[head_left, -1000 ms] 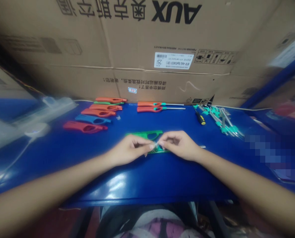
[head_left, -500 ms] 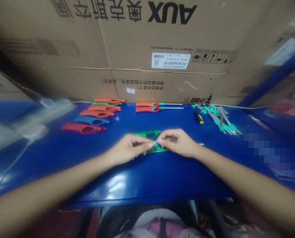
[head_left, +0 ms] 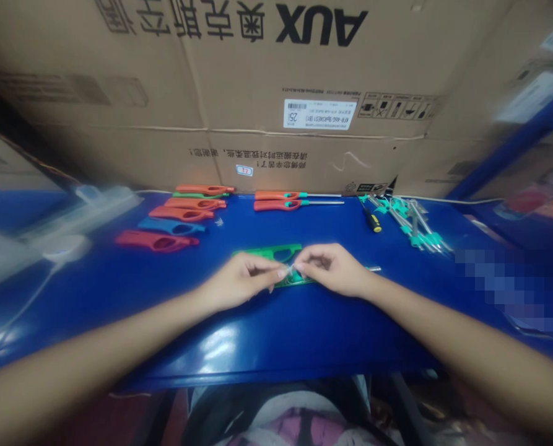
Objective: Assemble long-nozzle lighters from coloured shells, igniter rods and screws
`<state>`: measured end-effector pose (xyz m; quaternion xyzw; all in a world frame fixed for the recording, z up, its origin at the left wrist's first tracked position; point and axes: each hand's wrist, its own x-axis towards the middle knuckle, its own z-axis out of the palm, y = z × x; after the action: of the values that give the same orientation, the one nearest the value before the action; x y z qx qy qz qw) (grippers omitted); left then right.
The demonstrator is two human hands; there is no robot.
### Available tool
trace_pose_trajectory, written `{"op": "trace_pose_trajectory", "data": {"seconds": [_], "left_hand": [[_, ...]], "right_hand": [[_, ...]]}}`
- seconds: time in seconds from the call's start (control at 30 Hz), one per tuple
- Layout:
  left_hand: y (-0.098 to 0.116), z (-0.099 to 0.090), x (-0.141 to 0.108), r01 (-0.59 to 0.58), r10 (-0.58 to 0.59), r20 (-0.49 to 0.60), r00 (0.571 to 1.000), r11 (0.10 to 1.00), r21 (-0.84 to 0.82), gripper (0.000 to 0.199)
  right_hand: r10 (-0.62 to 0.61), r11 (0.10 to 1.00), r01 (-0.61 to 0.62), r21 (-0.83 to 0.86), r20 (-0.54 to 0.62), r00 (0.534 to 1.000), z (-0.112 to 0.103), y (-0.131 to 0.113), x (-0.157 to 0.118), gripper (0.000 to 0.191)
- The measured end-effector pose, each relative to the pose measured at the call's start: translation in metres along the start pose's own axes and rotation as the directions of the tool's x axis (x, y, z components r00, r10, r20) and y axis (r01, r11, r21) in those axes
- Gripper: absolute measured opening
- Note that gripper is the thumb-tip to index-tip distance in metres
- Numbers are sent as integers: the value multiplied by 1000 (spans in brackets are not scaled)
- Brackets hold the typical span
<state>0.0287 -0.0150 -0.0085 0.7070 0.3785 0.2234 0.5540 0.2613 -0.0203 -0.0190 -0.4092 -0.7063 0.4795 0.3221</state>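
Green lighter shell halves [head_left: 269,252] lie on the blue table beneath my hands, partly covered by them. My left hand [head_left: 246,279] is closed in a pinch, its thumb and fingertips at a thin whitish wire [head_left: 290,271]. From the other side my right hand [head_left: 332,267] pinches the same wire, so the fingertips of both hands almost meet over the shell. A short end of a metal tube [head_left: 374,269] shows past my right wrist. The inside of the lower green half is mostly hidden.
Orange, blue and red lighter shells [head_left: 171,225] lie at back left, beside small screws [head_left: 218,222]. Two orange lighters [head_left: 278,204] with metal tubes rest at the back. A screwdriver [head_left: 373,222] and metal tubes with green parts [head_left: 415,226] lie right. A cardboard box [head_left: 239,105] stands behind.
Almost nothing differs. Both hands stay pinched over the green shell, with only a slight shift of the fingers; slightly more of the metal tube end shows.
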Motion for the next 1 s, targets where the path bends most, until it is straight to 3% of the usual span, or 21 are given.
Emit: {"op": "trace_pose_trajectory", "data": {"seconds": [0.77, 0.9, 1.0], "left_hand": [[1, 1, 0, -22, 22, 9, 1000, 1000, 9, 36], [0, -2, 0, -15, 12, 36, 999, 998, 62, 36], [2, -7, -1, -98, 88, 68, 994, 982, 160, 31]], "right_hand": [[-24, 997, 22, -74, -31, 999, 3, -1, -2, 31], [-44, 995, 43, -88, -15, 999, 2, -2, -2, 30], [-88, 989, 89, -120, 13, 996, 1, -2, -1, 25]]}}
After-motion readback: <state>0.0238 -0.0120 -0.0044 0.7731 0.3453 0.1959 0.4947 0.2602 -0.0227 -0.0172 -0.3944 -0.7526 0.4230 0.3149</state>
